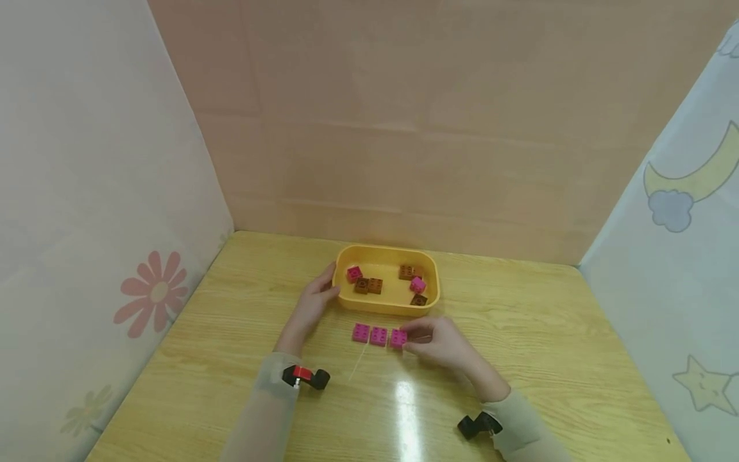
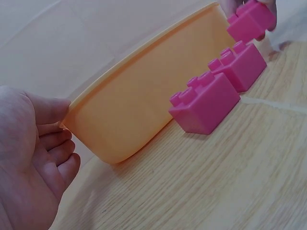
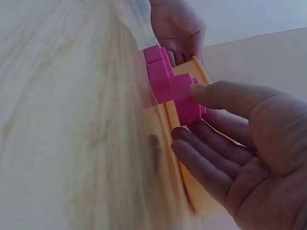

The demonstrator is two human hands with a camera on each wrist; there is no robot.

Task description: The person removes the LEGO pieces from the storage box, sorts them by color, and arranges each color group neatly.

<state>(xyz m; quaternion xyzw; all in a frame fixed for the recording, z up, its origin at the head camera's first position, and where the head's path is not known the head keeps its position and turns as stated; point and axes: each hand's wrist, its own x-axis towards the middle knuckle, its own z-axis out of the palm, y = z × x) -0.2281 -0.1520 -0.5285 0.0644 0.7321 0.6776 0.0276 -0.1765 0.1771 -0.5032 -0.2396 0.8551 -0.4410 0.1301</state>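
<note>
My left hand (image 1: pixel 314 301) grips the left end of a yellow plastic basin (image 1: pixel 381 307), thumb at the rim and the other fingers curled by its outer wall. In front of the basin, a magenta toy brick (image 1: pixel 360 332) and a second magenta brick (image 1: pixel 378 336) sit studs up on the table. My right hand (image 1: pixel 440 340) pinches a third magenta brick (image 1: pixel 398 338) between thumb and fingers, at the right end of this row. In the left wrist view, that held brick (image 2: pixel 252 21) appears slightly raised above the tabletop.
Inside the basin lie several loose bricks, among them a brown brick (image 1: pixel 375 285), a red-pink brick (image 1: pixel 355 274) and a bright pink one (image 1: pixel 418 285). The wooden table (image 1: pixel 519 321) meets a pinkish back wall (image 1: pixel 404 160), with patterned sheets on both sides.
</note>
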